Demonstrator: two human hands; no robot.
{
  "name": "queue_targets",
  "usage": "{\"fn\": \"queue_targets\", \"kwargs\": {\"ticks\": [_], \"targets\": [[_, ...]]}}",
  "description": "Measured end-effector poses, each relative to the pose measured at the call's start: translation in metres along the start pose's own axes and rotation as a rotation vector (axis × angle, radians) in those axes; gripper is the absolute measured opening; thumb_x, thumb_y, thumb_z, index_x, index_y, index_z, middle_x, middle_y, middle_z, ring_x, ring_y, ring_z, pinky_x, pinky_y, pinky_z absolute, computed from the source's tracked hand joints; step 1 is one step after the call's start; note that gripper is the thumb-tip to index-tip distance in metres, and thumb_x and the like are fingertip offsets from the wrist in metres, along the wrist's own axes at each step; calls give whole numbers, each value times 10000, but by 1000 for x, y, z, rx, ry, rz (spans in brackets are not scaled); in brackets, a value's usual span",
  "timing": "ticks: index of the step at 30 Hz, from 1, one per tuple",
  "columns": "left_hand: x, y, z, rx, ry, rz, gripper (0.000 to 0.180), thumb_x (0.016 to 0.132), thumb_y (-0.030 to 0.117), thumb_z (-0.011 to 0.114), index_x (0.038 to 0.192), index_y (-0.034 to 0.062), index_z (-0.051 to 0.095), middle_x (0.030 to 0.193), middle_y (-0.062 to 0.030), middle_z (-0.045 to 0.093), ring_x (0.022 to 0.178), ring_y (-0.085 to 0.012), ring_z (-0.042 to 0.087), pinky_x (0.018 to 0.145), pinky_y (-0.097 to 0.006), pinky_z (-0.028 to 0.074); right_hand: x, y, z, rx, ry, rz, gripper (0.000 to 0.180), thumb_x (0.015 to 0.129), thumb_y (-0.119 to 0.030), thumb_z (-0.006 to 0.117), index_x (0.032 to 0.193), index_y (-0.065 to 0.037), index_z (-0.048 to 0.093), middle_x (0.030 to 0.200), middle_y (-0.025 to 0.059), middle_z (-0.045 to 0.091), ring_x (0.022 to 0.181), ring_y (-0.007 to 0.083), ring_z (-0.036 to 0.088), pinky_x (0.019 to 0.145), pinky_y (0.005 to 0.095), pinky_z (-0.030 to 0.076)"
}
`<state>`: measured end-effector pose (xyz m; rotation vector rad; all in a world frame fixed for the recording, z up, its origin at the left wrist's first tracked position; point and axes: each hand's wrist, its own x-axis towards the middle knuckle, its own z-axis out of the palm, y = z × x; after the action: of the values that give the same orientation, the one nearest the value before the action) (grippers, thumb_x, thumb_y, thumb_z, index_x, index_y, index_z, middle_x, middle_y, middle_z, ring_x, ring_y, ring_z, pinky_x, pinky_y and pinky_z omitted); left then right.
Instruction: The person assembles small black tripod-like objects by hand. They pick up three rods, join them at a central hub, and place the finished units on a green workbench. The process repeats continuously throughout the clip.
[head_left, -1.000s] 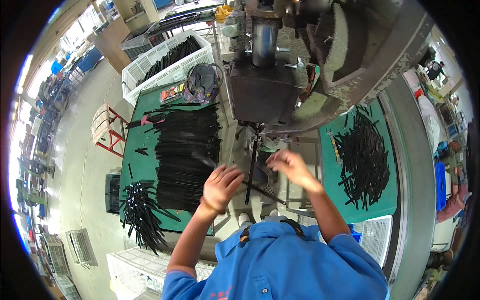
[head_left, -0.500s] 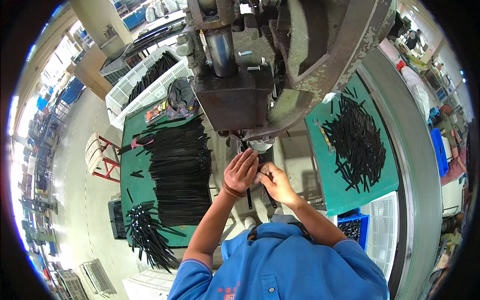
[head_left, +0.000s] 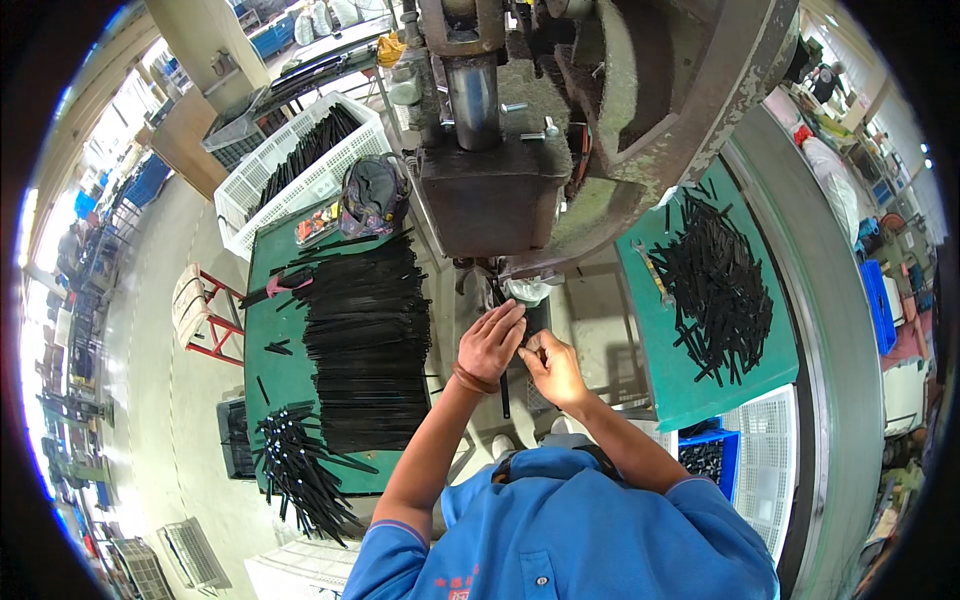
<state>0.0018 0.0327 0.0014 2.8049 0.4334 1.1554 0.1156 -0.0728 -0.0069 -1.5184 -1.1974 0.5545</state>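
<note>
Under the head of a big, worn press [head_left: 490, 205], my two hands are close together. My left hand [head_left: 490, 342] has its fingers straight and pressed together over a narrow black strip [head_left: 506, 397], whose lower end sticks out below the palm. Just to its right, my right hand [head_left: 556, 372] is closed, with thumb and forefinger pinched near the left fingertips. Whatever sits in that pinch is too small or hidden to make out. Beyond the fingers, a pale, crumpled-looking piece [head_left: 528, 291] shows beneath the press head.
Long black strips [head_left: 368, 345] lie in rows on the left green table [head_left: 275, 365]. On the right green table [head_left: 680, 408] are a pile of short black pieces [head_left: 720, 290] and a wrench [head_left: 653, 272]. A white crate [head_left: 235, 200] stands back left; a blue bin [head_left: 731, 465] sits lower right.
The press and tables appear shifted slightly right as the view moves. The dark strip end that hung below my right hand no longer shows plainly. Both hands keep nearly the same pose.
</note>
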Motion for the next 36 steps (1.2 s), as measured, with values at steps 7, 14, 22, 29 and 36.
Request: {"fn": "queue_targets", "kwargs": {"ticks": [7,14,22,29,36], "targets": [[-46,33,-14,-284,170,-793,479,883,173,567,1316,50,405,1210,-208,521,1083,-303,546,859,-405,470,-6,10,9,-11,50,29,135,846,-44,620,808,-6,497,639,54,519,550,96,450,495,266,394],[-58,33,-42,-1536,-167,-1297,272,965,229,455,1131,19,500,835,-124,639,586,-135,613,510,-247,511,-9,8,16,147,40,156,148,860,-54,613,807,-7,483,638,18,507,565,58,440,497,240,394],[-50,31,-42,-1492,-203,-1248,274,953,214,470,1119,-2,496,842,-140,645,575,-145,613,504,-262,514,-4,3,8,232,0,209,144,872,-60,603,813,-23,477,632,-4,507,534,37,429,439,230,355],[-43,33,-55,-1482,-222,-1162,278,949,215,476,1139,11,488,859,-115,646,592,-145,617,533,-262,513,-2,-13,2,339,-19,219,128,871,-54,606,819,-20,494,625,-22,482,530,32,404,432,226,328],[-20,15,-13,-1394,95,-1220,303,967,309,461,1071,39,551,755,-19,583,476,-80,530,411,-205,420,-46,-9,-12,-3,-139,-7,138,827,-25,628,807,-9,493,661,82,520,558,163,503,505,298,407]]}}
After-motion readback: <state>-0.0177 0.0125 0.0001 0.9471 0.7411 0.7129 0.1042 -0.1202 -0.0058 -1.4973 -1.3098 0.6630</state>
